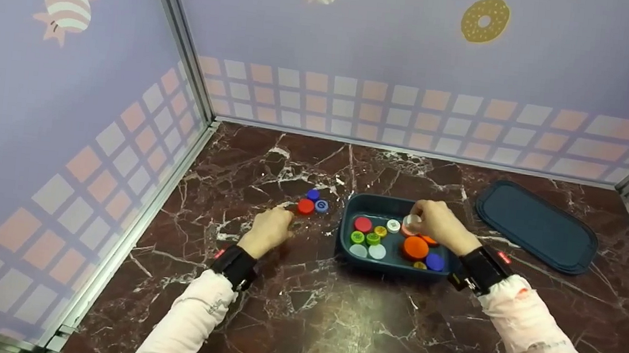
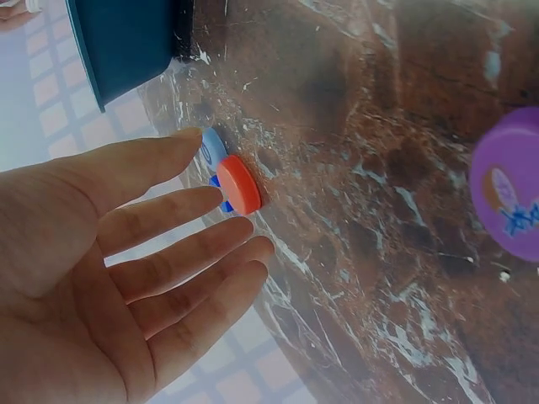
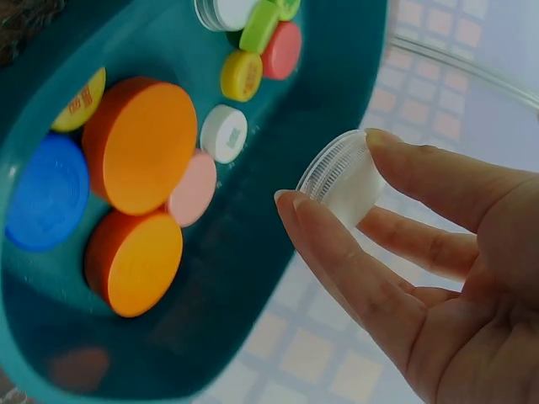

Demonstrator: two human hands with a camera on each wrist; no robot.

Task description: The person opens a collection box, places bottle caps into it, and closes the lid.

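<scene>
My right hand (image 1: 443, 226) pinches a clear whitish bottle cap (image 3: 344, 181) between thumb and fingers, over the far right part of a dark teal box (image 1: 349, 208). Inside the box lie caps of several colours, among them a large orange cap (image 3: 143, 147), a blue cap (image 3: 46, 194) and a small white cap (image 3: 224, 133). Left of the box, my left hand (image 1: 270, 231) holds nothing, its fingers loosely bent. Just past its fingertips are a red cap (image 2: 239, 185), a light blue cap (image 1: 321, 206) and a dark blue cap (image 1: 313, 195). A purple cap (image 2: 512, 181) shows at the left wrist view's right edge.
A flat dark lid (image 1: 537, 227) lies on the marbled table (image 1: 300, 325) to the right of the box. Patterned panels (image 1: 350, 47) enclose the table at the back and sides.
</scene>
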